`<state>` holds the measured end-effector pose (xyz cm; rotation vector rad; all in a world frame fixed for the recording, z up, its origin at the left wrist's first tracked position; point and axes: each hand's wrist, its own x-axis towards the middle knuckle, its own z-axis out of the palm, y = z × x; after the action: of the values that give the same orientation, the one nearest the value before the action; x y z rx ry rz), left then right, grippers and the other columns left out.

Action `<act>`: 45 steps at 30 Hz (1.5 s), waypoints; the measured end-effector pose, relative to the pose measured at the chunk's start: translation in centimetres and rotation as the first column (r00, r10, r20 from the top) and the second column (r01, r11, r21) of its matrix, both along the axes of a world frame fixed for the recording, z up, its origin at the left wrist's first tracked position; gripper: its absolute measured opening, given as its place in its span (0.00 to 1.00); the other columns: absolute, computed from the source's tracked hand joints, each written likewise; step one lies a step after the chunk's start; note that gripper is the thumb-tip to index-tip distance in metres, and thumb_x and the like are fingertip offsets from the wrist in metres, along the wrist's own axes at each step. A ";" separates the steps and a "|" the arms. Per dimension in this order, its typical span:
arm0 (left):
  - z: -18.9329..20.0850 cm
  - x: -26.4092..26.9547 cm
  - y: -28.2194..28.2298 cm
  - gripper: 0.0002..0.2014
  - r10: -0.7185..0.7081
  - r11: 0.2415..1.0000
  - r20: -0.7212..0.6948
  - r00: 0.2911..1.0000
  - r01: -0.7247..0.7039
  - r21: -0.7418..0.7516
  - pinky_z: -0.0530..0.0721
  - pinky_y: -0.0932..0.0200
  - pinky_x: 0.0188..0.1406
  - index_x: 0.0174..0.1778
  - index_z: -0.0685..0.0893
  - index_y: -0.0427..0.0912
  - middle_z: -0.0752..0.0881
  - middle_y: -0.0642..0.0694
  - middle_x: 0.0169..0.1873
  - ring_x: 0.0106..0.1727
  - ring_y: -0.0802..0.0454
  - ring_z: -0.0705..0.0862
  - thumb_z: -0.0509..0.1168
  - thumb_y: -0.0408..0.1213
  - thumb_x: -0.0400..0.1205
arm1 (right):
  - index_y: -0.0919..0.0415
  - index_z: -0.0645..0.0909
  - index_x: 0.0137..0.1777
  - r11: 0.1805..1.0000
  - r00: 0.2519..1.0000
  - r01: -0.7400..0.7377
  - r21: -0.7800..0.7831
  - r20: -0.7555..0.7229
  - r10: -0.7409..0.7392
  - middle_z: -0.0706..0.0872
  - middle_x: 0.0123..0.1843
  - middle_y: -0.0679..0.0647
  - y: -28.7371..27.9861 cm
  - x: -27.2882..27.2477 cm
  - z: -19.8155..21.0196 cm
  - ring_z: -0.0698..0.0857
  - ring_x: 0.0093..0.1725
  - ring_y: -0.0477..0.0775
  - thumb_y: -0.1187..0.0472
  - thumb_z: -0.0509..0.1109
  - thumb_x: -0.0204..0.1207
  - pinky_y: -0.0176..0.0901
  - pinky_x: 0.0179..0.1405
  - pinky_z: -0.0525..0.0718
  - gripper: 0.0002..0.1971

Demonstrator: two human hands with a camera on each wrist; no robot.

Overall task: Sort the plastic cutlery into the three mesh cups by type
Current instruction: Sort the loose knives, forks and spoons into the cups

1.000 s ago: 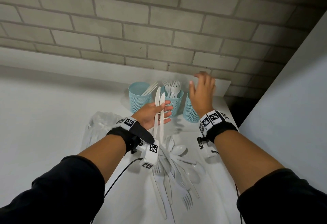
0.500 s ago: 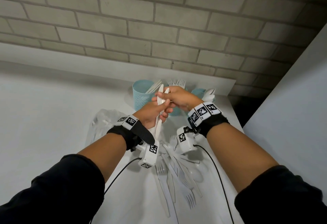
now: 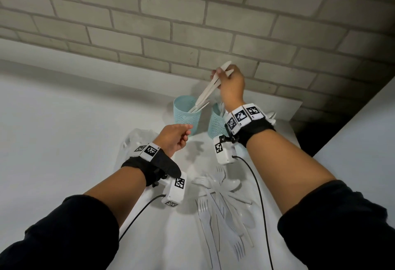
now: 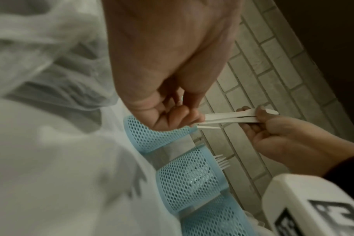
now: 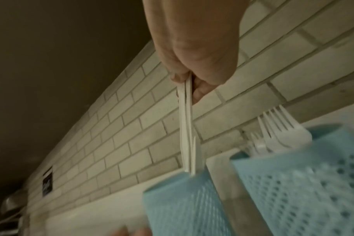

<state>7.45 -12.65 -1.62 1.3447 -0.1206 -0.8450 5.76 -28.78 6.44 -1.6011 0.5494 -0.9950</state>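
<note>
My right hand (image 3: 220, 73) pinches two white plastic knives (image 3: 205, 94) near their upper ends. They slant down, and their lower ends reach into the left blue mesh cup (image 3: 186, 118), which holds other knives. The right wrist view shows the right hand (image 5: 187, 81) holding the knives (image 5: 187, 135) above the left cup (image 5: 182, 204). The middle cup (image 3: 217, 124) holds forks (image 5: 277, 127). My right wrist hides most of the third cup (image 4: 212, 220). My left hand (image 3: 183, 136) hovers in front of the left cup, fingers curled, holding nothing.
A pile of loose white forks, knives and spoons (image 3: 222, 205) lies on the white table between my forearms. A crumpled clear plastic bag (image 3: 139, 139) sits left of it. Behind the cups rises a brick wall (image 3: 192, 24), and a white panel (image 3: 352, 141) stands at the right.
My right hand took the two knives from my left hand and raised them over the left cup. My left hand let go and drew back, curling its fingers.
</note>
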 end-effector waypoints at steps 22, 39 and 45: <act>-0.3 -8.9 2.9 0.29 -0.996 0.085 0.074 0.058 0.223 0.971 0.75 0.66 0.31 0.16 0.76 0.45 0.79 0.52 0.15 0.19 0.56 0.75 0.65 0.65 0.73 | 0.59 0.84 0.51 0.754 -0.097 -0.574 0.320 -0.940 0.326 0.90 0.46 0.52 -1.1 -11.5 0.3 0.88 0.48 0.50 0.63 0.74 0.73 0.47 0.47 0.86 0.08; -3.0 -11.7 2.6 0.17 -0.899 0.343 0.244 0.363 0.236 0.909 0.87 0.57 0.43 0.40 0.81 0.40 0.87 0.43 0.29 0.27 0.47 0.84 0.69 0.53 0.75 | 0.60 0.79 0.30 0.875 -0.171 -0.483 -0.040 -0.975 -0.139 0.83 0.31 0.55 1.4 -20.5 -7.3 0.84 0.39 0.58 0.55 0.79 0.67 0.45 0.49 0.84 0.14; -2.7 -10.2 2.3 0.17 -0.812 0.452 0.381 0.442 0.064 0.890 0.77 0.60 0.35 0.33 0.79 0.38 0.82 0.47 0.29 0.38 0.48 0.85 0.69 0.50 0.76 | 0.61 0.76 0.33 0.910 -0.040 -0.396 -0.120 -0.988 -0.147 0.81 0.32 0.54 2.0 -20.0 -8.1 0.82 0.38 0.57 0.60 0.72 0.70 0.40 0.39 0.80 0.09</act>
<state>-2.73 -10.40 -4.30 2.6106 -1.0595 -0.7237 -14.24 -26.82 -1.69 -2.5808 1.1985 0.6207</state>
